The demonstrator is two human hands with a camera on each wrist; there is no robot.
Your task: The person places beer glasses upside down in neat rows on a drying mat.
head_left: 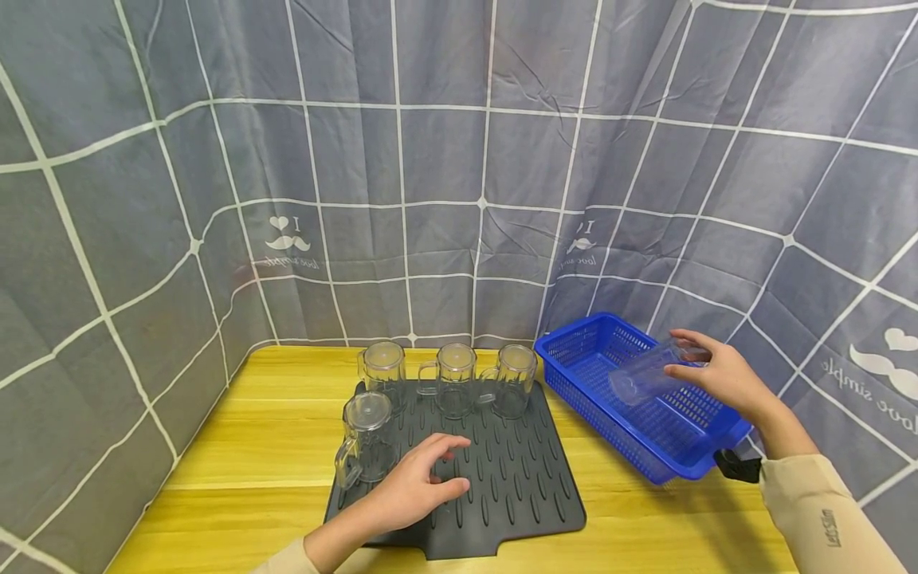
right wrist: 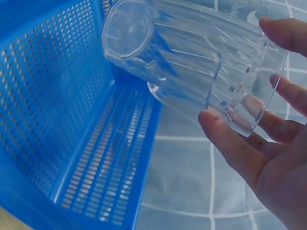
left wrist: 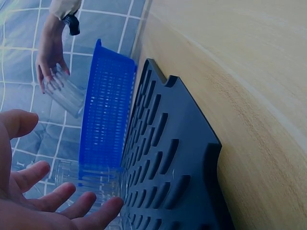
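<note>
Over the blue plastic basket (head_left: pixel 606 430), my right hand (head_left: pixel 724 379) holds a clear glass mug (head_left: pixel 641 375) tilted on its side. In the right wrist view, the thumb and fingers (right wrist: pixel 232 143) grip the mug (right wrist: pixel 187 52) around its rim end, while its round base points into the basket. My left hand (head_left: pixel 419 485) hovers above the black drying mat (head_left: pixel 502 478), its fingers loosely spread and holding nothing. Several more glass mugs stand on the mat: one (head_left: pixel 369 438) just beyond the left hand, the others, such as the middle one (head_left: pixel 455 383), along the back edge.
The mat lies on a yellow wood-grain table (head_left: pixel 237 446), and the basket stands to its right. A grey curtain (head_left: pixel 445 159) with white grid lines surrounds the table at the back and sides.
</note>
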